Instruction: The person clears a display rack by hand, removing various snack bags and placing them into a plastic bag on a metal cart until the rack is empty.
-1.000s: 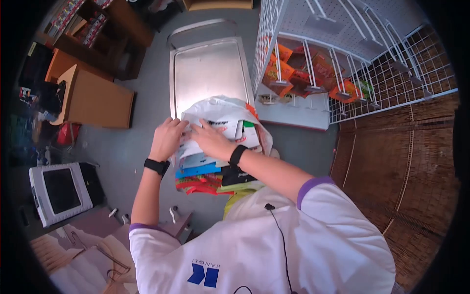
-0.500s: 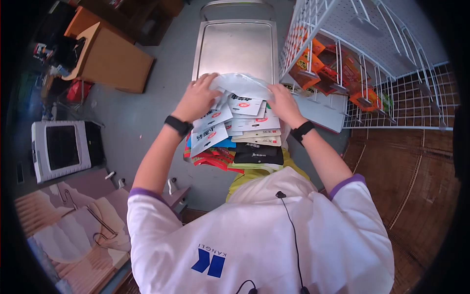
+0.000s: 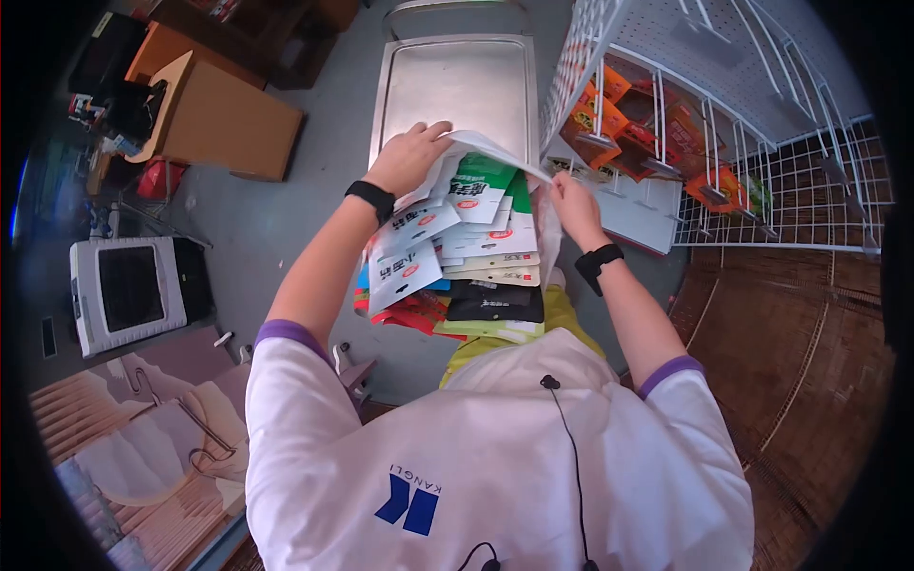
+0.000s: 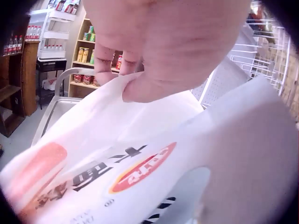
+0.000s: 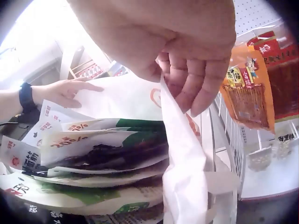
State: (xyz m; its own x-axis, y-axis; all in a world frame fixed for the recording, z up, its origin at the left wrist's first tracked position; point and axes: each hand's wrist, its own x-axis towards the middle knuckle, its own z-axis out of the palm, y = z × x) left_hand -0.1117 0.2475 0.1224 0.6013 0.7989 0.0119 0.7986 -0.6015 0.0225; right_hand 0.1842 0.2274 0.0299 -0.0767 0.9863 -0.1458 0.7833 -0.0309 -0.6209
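A white plastic bag (image 3: pixel 509 154) has its mouth spread between my two hands, over the near end of a metal cart. My left hand (image 3: pixel 409 160) pinches its far left rim between thumb and fingers. At the right side, my right hand (image 3: pixel 576 205) grips the rim with curled fingers, and a strip of the bag (image 5: pixel 183 161) hangs below them. Flat snack packets lie stacked in the bag's mouth: a green-and-white packet (image 3: pixel 481 181) on top, white packets (image 3: pixel 405 271) at the left, black packets (image 3: pixel 495 306) and red packets (image 3: pixel 411 312) nearer my body.
The steel cart (image 3: pixel 457 86) extends forward from the bag. To its right stands a white wire rack (image 3: pixel 609 71) with orange snack packets (image 5: pixel 247 88) on hooks. A brown cabinet (image 3: pixel 228 124) and a grey-white case (image 3: pixel 124 295) are at the left.
My right hand has moved from beside my left hand to the bag's right rim. The bag's mouth has been pulled wide, uncovering the green-and-white packet.
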